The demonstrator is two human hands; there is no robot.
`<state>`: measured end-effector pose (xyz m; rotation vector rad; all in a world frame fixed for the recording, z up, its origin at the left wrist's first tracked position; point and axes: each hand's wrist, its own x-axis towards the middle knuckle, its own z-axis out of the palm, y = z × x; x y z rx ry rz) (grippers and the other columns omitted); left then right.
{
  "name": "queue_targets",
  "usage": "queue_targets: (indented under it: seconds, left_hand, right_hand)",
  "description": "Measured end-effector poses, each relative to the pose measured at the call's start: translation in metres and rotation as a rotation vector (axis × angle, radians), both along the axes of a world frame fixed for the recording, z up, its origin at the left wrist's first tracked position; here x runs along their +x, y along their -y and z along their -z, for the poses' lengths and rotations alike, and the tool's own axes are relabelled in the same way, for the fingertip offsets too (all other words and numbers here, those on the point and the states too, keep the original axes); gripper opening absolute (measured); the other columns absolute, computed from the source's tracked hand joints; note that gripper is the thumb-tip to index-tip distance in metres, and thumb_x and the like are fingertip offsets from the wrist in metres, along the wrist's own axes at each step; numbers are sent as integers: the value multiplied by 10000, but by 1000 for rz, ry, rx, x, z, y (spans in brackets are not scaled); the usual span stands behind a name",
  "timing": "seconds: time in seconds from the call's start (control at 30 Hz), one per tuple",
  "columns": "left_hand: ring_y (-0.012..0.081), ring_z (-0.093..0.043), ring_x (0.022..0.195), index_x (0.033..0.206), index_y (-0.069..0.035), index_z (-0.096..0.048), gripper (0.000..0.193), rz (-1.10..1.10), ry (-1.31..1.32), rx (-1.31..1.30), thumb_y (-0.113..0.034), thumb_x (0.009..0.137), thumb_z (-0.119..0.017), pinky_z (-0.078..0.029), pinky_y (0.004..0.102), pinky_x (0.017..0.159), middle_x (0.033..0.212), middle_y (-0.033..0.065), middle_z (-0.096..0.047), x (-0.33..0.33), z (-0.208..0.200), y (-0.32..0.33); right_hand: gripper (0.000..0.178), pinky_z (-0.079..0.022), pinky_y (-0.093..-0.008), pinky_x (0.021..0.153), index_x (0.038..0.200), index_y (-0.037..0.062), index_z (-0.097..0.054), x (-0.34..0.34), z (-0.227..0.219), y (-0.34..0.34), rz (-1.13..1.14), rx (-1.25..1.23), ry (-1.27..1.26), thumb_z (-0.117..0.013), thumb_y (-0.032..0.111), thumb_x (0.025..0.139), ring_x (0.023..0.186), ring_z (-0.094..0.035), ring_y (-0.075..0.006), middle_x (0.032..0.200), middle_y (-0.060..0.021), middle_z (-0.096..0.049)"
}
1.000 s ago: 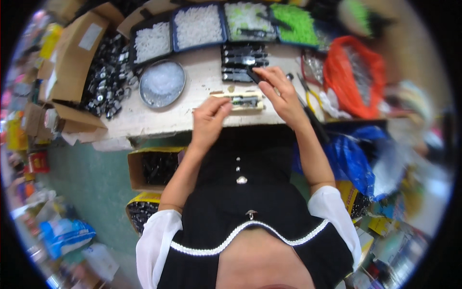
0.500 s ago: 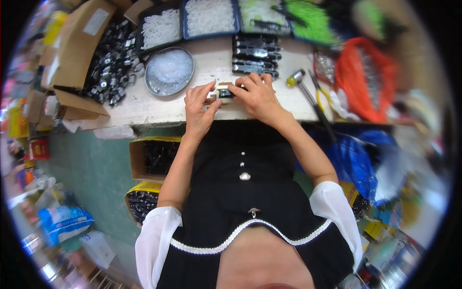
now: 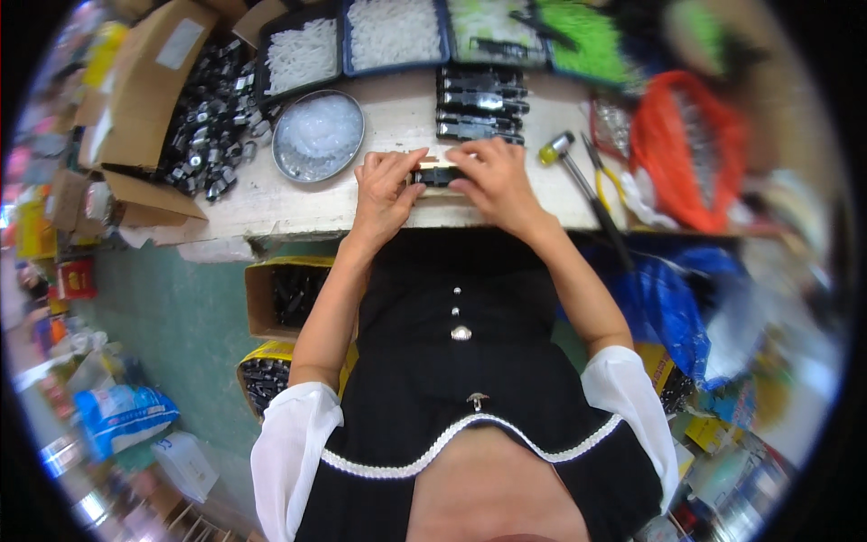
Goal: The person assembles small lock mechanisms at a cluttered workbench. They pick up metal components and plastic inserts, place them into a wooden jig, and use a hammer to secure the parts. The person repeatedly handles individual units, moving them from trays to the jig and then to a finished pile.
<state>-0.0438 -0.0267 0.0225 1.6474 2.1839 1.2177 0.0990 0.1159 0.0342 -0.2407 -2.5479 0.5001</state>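
Note:
Between my two hands lies a small oblong black part (image 3: pixel 437 176) with a shiny surface, level on a pale block (image 3: pixel 432 165) near the table's front edge. My left hand (image 3: pixel 385 192) closes thumb and fingers on its left end. At its right end my right hand (image 3: pixel 499 185) pinches it the same way. The fingers cover both ends, so its exact kind cannot be made out. Just beyond my hands, several longer black parts (image 3: pixel 480 98) with glossy sides lie in a stacked row.
A round metal dish (image 3: pixel 358 155) of small clear pieces stands left, beside a heap of metal-and-black pieces (image 3: pixel 200 135). Trays of white pieces (image 3: pixel 397 32) and green pieces (image 3: pixel 582 45) line the back. On the right lie a hammer (image 3: pixel 587 185), yellow-handled pliers (image 3: pixel 610 190) and a red bag (image 3: pixel 650 154).
The black part now lies across the pale block, reaching from hand to hand. My left hand has moved slightly right and closed on its end; my right hand has shifted slightly right.

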Motion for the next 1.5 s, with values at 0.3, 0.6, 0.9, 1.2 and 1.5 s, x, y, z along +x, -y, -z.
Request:
queue_targets:
  seconds: [0.3,0.6,0.9,1.2,1.5]
  left_hand:
    - [216,-458,952,1103,-199,-630,457,157,-266,-8,-24,682,-655,-301,366,823,999,27,-556,4,-15,-15]
    - [218,-461,911,1095,-241,-637,495,253,-482,-149,42,696,-557,-303,355,767,959,54,-534,1,-8,-17]
    - [230,-447,865,1140,-249,-617,561,338,-598,-265,64,684,-519,-307,346,731,936,69,-497,-2,-24,-18]
    - [227,-447,865,1141,-232,-620,547,371,-630,-277,58,690,-516,-325,331,703,933,73,-481,-2,-27,-22]
    - [230,-456,870,1093,-222,-652,503,381,-617,-243,46,683,-537,-338,328,691,915,74,-501,0,-27,-26]
  right_hand:
    - [284,-344,-395,757,1030,100,-608,79,6,-62,496,122,92,-651,171,758,941,-502,-241,983,-59,-565]
    - [273,-384,-397,727,1039,50,-592,97,26,-71,522,113,262,-626,110,775,877,-532,-281,926,-112,-558]
    - [175,-455,-418,580,990,28,-556,56,-34,0,207,-115,252,-570,107,835,678,-585,-339,781,-137,-563]
    - [145,-460,-443,543,887,36,-525,48,-47,9,263,-30,272,-523,180,868,618,-589,-353,716,-154,-587]
    - [166,-482,-424,532,846,32,-530,44,-36,9,284,39,429,-507,194,874,607,-616,-338,701,-165,-610]
